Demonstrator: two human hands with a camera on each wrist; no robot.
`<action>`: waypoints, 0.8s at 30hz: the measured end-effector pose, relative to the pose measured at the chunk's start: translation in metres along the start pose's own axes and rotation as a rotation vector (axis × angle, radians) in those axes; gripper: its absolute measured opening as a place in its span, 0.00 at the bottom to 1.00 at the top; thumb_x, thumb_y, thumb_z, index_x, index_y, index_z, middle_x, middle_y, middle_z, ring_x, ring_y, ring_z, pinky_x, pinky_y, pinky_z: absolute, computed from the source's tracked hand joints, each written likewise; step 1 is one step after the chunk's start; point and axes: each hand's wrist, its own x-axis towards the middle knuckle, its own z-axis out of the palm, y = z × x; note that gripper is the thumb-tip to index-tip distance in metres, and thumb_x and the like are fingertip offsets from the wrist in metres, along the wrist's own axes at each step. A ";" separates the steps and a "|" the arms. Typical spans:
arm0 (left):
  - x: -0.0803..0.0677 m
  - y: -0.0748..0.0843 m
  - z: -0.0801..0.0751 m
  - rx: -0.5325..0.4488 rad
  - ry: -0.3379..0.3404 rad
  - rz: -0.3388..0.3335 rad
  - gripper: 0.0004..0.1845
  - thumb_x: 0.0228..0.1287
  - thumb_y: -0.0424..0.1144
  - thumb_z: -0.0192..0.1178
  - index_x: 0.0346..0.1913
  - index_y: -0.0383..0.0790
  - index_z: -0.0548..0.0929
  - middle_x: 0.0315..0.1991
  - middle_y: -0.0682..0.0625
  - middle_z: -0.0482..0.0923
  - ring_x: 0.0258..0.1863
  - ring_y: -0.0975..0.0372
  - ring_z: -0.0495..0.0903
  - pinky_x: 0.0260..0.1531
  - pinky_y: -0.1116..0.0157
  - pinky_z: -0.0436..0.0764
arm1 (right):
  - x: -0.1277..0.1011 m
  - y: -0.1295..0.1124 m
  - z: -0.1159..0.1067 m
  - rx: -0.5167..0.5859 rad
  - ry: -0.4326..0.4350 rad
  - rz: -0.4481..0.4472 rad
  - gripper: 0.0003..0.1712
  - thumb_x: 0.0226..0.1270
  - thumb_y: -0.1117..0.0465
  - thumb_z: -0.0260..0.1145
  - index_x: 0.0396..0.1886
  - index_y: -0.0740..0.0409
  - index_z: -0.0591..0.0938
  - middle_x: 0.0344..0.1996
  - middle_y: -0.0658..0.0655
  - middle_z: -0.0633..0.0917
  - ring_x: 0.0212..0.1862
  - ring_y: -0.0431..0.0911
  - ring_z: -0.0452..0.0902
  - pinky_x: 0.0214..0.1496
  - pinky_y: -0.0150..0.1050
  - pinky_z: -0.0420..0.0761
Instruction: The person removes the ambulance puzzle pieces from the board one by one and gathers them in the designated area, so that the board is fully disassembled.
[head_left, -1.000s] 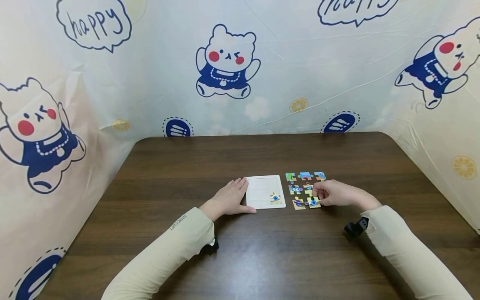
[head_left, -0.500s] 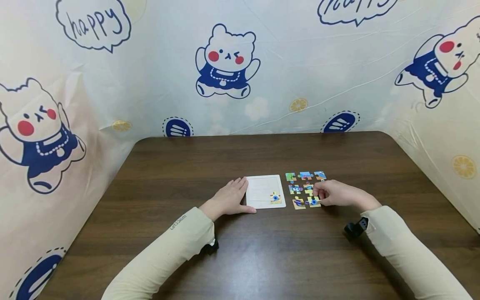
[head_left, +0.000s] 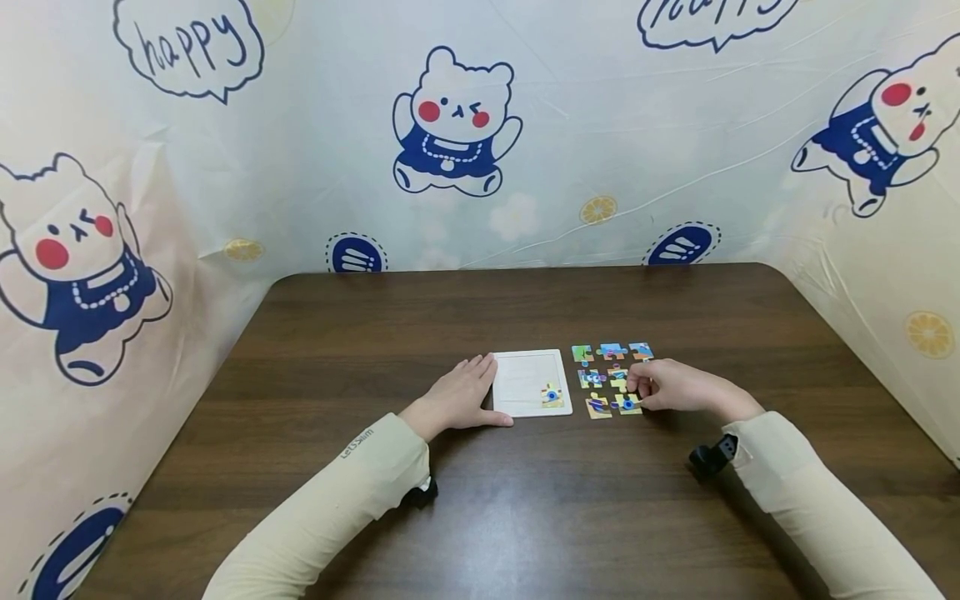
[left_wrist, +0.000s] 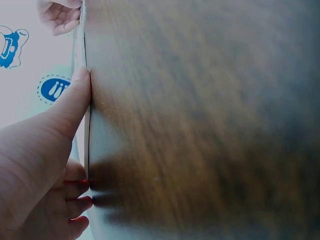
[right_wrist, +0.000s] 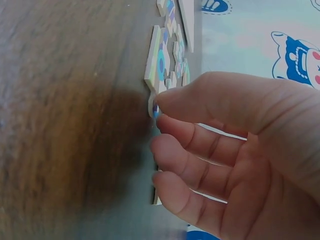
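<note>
Right hand: your right hand (head_left: 671,387) sits among the loose puzzle pieces (head_left: 609,379), fingers curled; in the right wrist view thumb and forefinger pinch the edge of one piece (right_wrist: 156,107) that lies flat on the worktop (head_left: 480,508)
Left hand: your left hand (head_left: 461,397) lies flat and relaxed, grasping nothing, its fingers touching the left edge of the white puzzle tray (head_left: 525,379) and its thumb (left_wrist: 75,100) along the near edge
Tray: it lies flat near the middle of the worktop, with one piece already seated (head_left: 552,397) in its near right corner; the other slots show bare white
Loose pieces: they lie in rough rows just to the right of the tray, close together; the picked one is in the middle row, right end, partly hidden under your fingers
Step in hand: judging by the pinch, you are picking the second piece, and it has not left the worktop
Next move: lift it cleanly without dragging its neighbours, carry it left over the tray rim, and check its picture and tabs against the seated piece before pressing it in
Watch for: the tray sliding; keep your left hand bracing it
</note>
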 end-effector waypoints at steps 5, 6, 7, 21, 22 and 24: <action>0.000 0.000 0.000 0.000 -0.006 -0.004 0.54 0.56 0.69 0.54 0.72 0.31 0.52 0.74 0.40 0.48 0.74 0.51 0.50 0.72 0.55 0.54 | -0.001 -0.003 -0.003 0.032 -0.001 -0.005 0.08 0.59 0.68 0.64 0.39 0.61 0.76 0.27 0.51 0.75 0.29 0.42 0.68 0.29 0.31 0.69; 0.000 0.000 0.000 0.003 -0.008 -0.005 0.54 0.56 0.69 0.54 0.72 0.31 0.52 0.74 0.40 0.48 0.74 0.51 0.50 0.72 0.55 0.53 | 0.000 -0.004 -0.004 0.035 0.003 -0.008 0.08 0.60 0.68 0.64 0.39 0.61 0.76 0.27 0.51 0.75 0.29 0.42 0.68 0.29 0.31 0.70; 0.000 0.000 0.000 0.002 -0.008 -0.004 0.54 0.56 0.69 0.54 0.72 0.31 0.52 0.74 0.40 0.48 0.74 0.51 0.50 0.72 0.55 0.53 | 0.000 -0.004 -0.004 0.038 0.011 -0.014 0.08 0.60 0.68 0.64 0.39 0.61 0.76 0.27 0.51 0.75 0.29 0.42 0.68 0.29 0.31 0.70; 0.000 0.001 -0.002 0.004 -0.012 -0.002 0.54 0.56 0.69 0.54 0.72 0.31 0.52 0.74 0.39 0.48 0.74 0.51 0.50 0.72 0.55 0.53 | 0.014 -0.022 -0.001 0.018 0.146 -0.125 0.09 0.59 0.69 0.63 0.40 0.63 0.77 0.28 0.50 0.76 0.32 0.41 0.69 0.30 0.30 0.72; 0.000 0.001 -0.002 0.003 -0.011 -0.001 0.54 0.56 0.69 0.54 0.72 0.31 0.52 0.74 0.39 0.48 0.74 0.51 0.50 0.72 0.55 0.53 | 0.015 -0.023 -0.001 0.019 0.150 -0.134 0.09 0.59 0.69 0.63 0.40 0.63 0.77 0.28 0.50 0.76 0.32 0.41 0.69 0.30 0.30 0.73; 0.000 0.001 -0.002 0.003 -0.012 -0.001 0.54 0.56 0.69 0.55 0.72 0.31 0.52 0.74 0.39 0.48 0.74 0.51 0.50 0.72 0.55 0.53 | 0.017 -0.026 0.000 0.021 0.153 -0.144 0.09 0.60 0.69 0.64 0.40 0.63 0.78 0.28 0.50 0.76 0.32 0.41 0.70 0.32 0.31 0.74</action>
